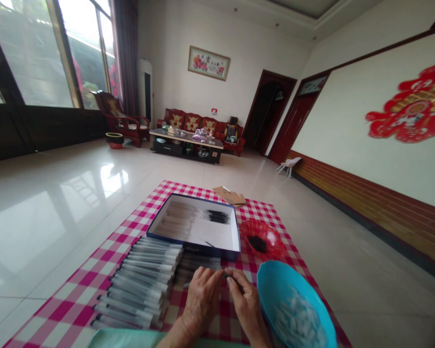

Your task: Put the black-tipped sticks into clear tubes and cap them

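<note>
My left hand [202, 300] and my right hand [244, 302] meet above the red-and-white checked cloth [94, 270]. Both are closed in a pinch on a thin dark pen part [227, 276] held between them. To the left lie rows of several clear pens with dark tips [141, 282]. A shallow blue-rimmed box [197, 245] in front holds pale pen barrels on its left and dark refills [218, 216]. At the right, a blue bowl [271, 285] holds several small white pieces [297, 316].
A red plastic dish [271, 237] with dark bits sits right of the box. Brown cardboard [231, 196] lies at the cloth's far edge. Glossy tiled floor [58, 212] surrounds it. A coffee table [185, 142], red sofa and wooden armchair [119, 118] stand far back.
</note>
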`<state>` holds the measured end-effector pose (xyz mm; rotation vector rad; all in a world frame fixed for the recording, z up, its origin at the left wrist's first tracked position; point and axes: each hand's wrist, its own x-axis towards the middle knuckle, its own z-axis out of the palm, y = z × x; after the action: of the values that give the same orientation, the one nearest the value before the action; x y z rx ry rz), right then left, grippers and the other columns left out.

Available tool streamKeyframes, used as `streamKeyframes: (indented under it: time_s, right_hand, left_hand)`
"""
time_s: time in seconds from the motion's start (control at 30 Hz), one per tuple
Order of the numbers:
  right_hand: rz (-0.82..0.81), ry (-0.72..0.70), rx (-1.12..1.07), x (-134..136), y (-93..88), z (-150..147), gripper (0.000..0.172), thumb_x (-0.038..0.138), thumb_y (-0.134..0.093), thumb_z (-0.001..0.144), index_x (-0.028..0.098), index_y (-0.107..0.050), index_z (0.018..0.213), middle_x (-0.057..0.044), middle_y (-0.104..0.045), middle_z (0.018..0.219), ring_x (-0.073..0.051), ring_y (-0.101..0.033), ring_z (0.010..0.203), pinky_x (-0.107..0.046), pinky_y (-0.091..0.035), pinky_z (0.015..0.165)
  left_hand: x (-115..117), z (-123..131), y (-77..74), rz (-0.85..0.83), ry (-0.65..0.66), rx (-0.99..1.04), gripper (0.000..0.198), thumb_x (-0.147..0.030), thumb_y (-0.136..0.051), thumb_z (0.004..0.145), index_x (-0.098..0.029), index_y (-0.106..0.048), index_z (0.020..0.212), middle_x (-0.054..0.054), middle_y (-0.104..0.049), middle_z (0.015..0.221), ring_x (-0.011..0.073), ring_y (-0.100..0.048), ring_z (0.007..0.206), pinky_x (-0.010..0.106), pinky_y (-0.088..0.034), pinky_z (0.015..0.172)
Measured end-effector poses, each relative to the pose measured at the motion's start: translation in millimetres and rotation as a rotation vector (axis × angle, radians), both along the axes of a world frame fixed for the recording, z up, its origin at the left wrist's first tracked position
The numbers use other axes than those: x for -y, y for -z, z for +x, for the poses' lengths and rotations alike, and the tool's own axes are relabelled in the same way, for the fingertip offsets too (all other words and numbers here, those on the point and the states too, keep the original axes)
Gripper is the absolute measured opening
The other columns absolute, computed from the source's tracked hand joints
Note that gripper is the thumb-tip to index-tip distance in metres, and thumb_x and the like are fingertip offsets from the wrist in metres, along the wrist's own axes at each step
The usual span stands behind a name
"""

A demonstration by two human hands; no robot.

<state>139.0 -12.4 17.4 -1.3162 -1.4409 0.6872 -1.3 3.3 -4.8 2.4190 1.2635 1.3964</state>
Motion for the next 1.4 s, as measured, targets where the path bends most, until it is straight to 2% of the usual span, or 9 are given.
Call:
streamKeyframes:
  time_s: [0.1, 0.17, 0.27, 0.4, 0.63, 0.87, 1.1, 1.2, 1.4]
  right_hand:
    - [-0.015, -0.018, 0.006, 1, -3.7, 3, 0.023, 0.037, -0.057, 0.083, 0.021, -0.071, 0.094, -0.007, -0.072, 0.097, -0.023, -0.066, 0.092, -0.031, -0.052, 0.084]
    - [-0.036, -0.032, 0.015, 2, -5.6, 6, 0.023, 0.037, -0.057, 0.083, 0.021, -0.07, 0.095, -0.006, -0.072, 0.097, -0.023, -0.066, 0.092, -0.031, -0.052, 0.083]
    - [-0.06, -0.066, 0.045, 3, -7.1, 9, 0.024, 0.037, -0.055, 0.085, 0.021, -0.069, 0.096, -0.006, -0.071, 0.097, -0.021, -0.066, 0.088, -0.029, -0.052, 0.08]
    - [-0.04, -0.085, 0.106, 4, -6.0, 9, 0.024, 0.036, -0.05, 0.088, 0.021, -0.066, 0.098, -0.004, -0.07, 0.091, -0.019, -0.065, 0.079, -0.027, -0.052, 0.073]
    - [0.143, 0.026, 0.264, 0, 9.3, 3, 0.021, 0.035, -0.044, 0.091, 0.023, -0.06, 0.086, -0.004, -0.066, 0.082, -0.018, -0.062, 0.077, -0.026, -0.049, 0.07]
    - [0.177, 0.127, 0.342, -5, 16.7, -2, 0.037, 0.042, -0.037, 0.093, 0.023, -0.055, 0.066, -0.004, -0.061, 0.066, -0.018, -0.059, 0.063, -0.027, -0.047, 0.061]
    - [0.158, 0.016, 0.278, 3, 8.8, 1, 0.022, 0.034, -0.041, 0.092, 0.022, -0.059, 0.093, -0.006, -0.066, 0.087, -0.019, -0.062, 0.082, -0.028, -0.05, 0.073]
    - [0.189, 0.009, 0.289, 2, 10.9, 2, 0.023, 0.034, -0.04, 0.092, 0.022, -0.059, 0.087, -0.005, -0.065, 0.083, -0.019, -0.062, 0.079, -0.028, -0.05, 0.071]
    - [0.155, 0.106, 0.289, -2, 17.1, -1, 0.037, 0.041, -0.038, 0.093, 0.023, -0.054, 0.064, -0.002, -0.058, 0.063, -0.017, -0.058, 0.061, -0.026, -0.046, 0.06]
  left_hand:
    - [0, 1, 2.2, 0.036, -0.008, 0.067, 0.024, -0.013, -0.037, 0.093, -0.017, -0.057, 0.105, 0.005, -0.062, 0.079, 0.0183, -0.055, 0.069, 0.033, -0.045, 0.069]
    - [0, 1, 1.4, 0.035, -0.011, 0.092, 0.02, -0.014, -0.038, 0.093, -0.017, -0.057, 0.1, 0.004, -0.063, 0.078, 0.018, -0.055, 0.068, 0.033, -0.045, 0.069]
    - [0, 1, -4.0, 0.004, 0.02, 0.058, 0.022, -0.014, -0.037, 0.094, -0.019, -0.058, 0.088, 0.003, -0.061, 0.073, 0.0174, -0.054, 0.066, 0.031, -0.044, 0.067]
    - [3, -2, -12.6, -0.013, 0.056, 0.019, 0.023, -0.014, -0.037, 0.093, -0.02, -0.06, 0.094, 0.004, -0.061, 0.076, 0.0185, -0.055, 0.072, 0.033, -0.043, 0.07]
    - [6, -2, -13.7, -0.026, 0.03, -0.032, 0.022, -0.014, -0.039, 0.092, -0.02, -0.06, 0.091, 0.005, -0.062, 0.078, 0.0193, -0.054, 0.073, 0.034, -0.04, 0.07]
    - [8, 1, -12.3, -0.03, 0.008, -0.06, 0.019, -0.013, -0.042, 0.09, -0.02, -0.059, 0.085, 0.004, -0.062, 0.076, 0.0191, -0.053, 0.072, 0.034, -0.039, 0.07]
    - [6, -1, -10.2, -0.043, -0.003, -0.066, 0.018, -0.012, -0.043, 0.089, -0.02, -0.059, 0.091, 0.004, -0.062, 0.079, 0.0197, -0.053, 0.074, 0.035, -0.039, 0.071]
    - [6, -1, -8.0, -0.042, -0.003, -0.064, 0.019, -0.012, -0.043, 0.089, -0.02, -0.059, 0.09, 0.004, -0.061, 0.077, 0.02, -0.053, 0.074, 0.035, -0.039, 0.071]
    - [8, 1, -4.6, -0.056, 0.022, -0.087, 0.019, -0.012, -0.043, 0.089, -0.021, -0.06, 0.089, 0.004, -0.059, 0.074, 0.0206, -0.051, 0.072, 0.036, -0.038, 0.07]
